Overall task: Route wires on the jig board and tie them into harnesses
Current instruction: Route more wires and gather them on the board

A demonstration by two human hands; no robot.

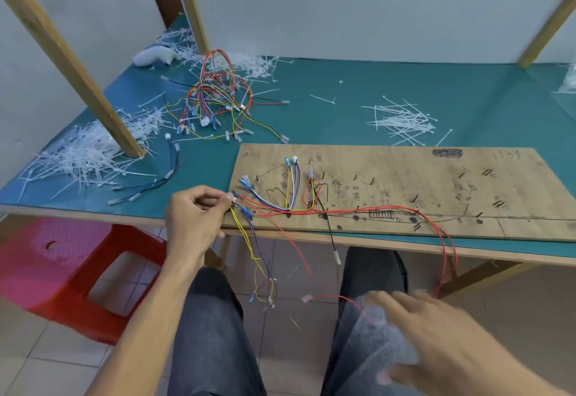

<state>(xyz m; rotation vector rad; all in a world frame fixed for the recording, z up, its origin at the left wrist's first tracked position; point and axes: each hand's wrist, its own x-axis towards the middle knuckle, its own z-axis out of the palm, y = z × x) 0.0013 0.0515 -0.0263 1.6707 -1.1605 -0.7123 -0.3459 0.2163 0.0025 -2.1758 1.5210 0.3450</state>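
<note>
Fingers of the left hand pinch the wires at the jig board edge; the blurred right hand is spread open.

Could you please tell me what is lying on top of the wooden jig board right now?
On the jig board, red, yellow, white, purple and black wires run between pegs over hand-drawn markings. The left hand pinches wire ends at its left edge. Markings beneath the wires are covered.
</note>
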